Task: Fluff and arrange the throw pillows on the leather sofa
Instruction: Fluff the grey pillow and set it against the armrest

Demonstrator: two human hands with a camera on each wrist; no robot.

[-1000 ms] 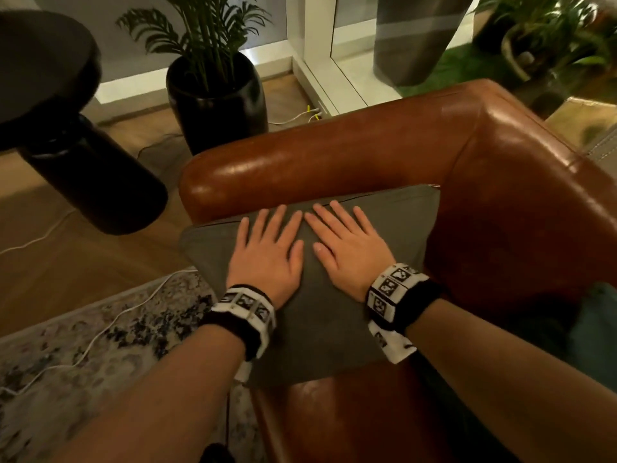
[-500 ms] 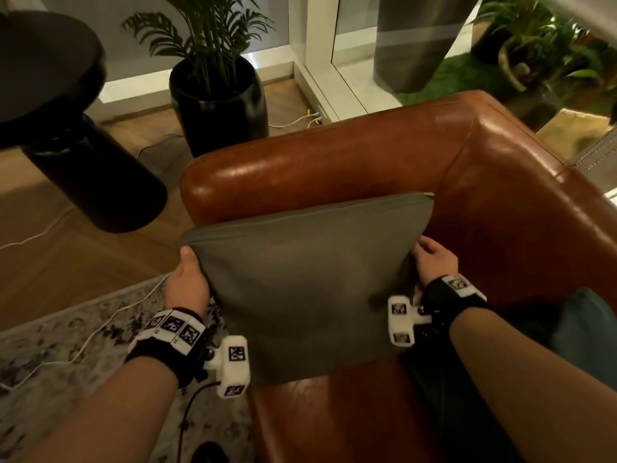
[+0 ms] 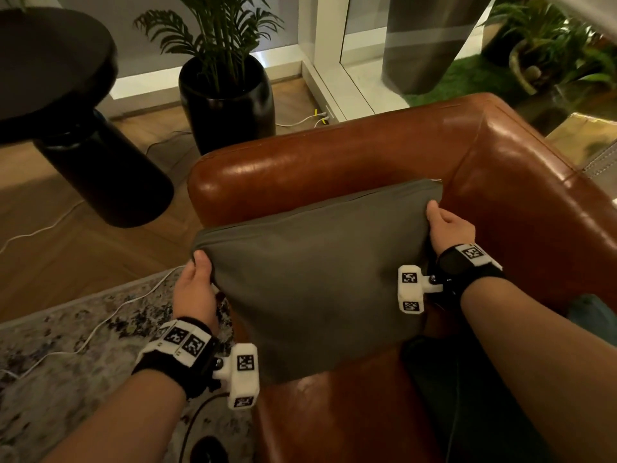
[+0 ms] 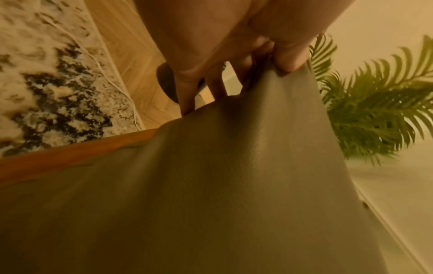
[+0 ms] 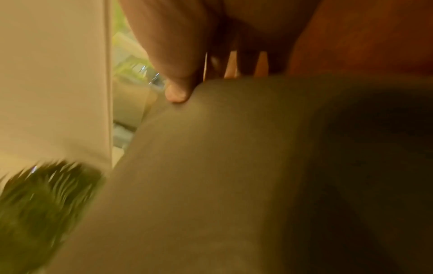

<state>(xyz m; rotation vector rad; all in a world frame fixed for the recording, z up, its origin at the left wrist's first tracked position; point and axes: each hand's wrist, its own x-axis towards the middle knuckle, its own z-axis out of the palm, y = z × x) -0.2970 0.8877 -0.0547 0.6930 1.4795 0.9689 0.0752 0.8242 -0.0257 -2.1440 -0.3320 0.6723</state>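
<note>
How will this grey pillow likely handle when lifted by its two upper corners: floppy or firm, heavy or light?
Probably soft: the grey throw pillow dents where the left hand and the right hand pinch its corners. Likely light, since corner pinches alone seem to hold it up. The matte fabric bunches under the thumb, so it seems unlikely to slip, even against the glossy leather sofa.

Head view looks down from above; both wrist views sit close against the shared pillow (image 3: 310,282).

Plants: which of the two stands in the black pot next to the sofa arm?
The palm left of the white window frame; the other plant grows outside, behind the glass.
</note>
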